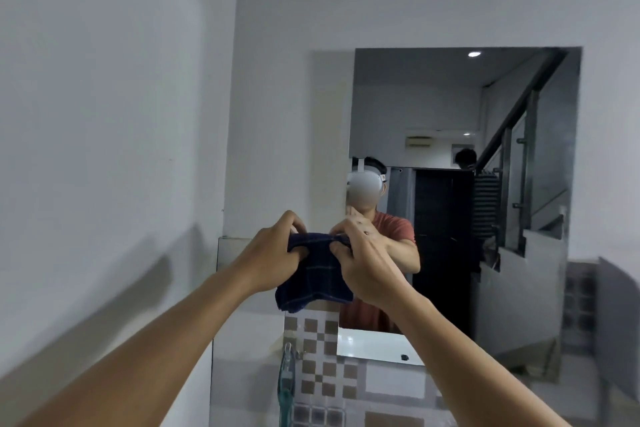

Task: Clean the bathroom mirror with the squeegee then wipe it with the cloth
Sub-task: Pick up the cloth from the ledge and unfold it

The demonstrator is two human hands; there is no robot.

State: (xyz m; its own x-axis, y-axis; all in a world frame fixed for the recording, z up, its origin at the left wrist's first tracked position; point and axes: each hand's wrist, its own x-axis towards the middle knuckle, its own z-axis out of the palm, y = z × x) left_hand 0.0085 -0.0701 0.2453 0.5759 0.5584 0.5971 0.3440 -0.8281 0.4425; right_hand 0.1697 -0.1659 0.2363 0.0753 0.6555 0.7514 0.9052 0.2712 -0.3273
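Note:
A dark blue checked cloth (317, 274) hangs between both my hands in front of the mirror's lower left part. My left hand (273, 253) grips its upper left edge and my right hand (363, 263) grips its upper right edge. The rectangular wall mirror (519, 253) fills the right half of the view and reflects a person in a red shirt holding the cloth. No squeegee is clearly in view.
A white wall (104, 114) runs along the left. Below the mirror are brown and white checked tiles (318, 357). A glass shelf edge (286, 378) sticks out at the bottom. The mirror reflects a staircase and a dark door.

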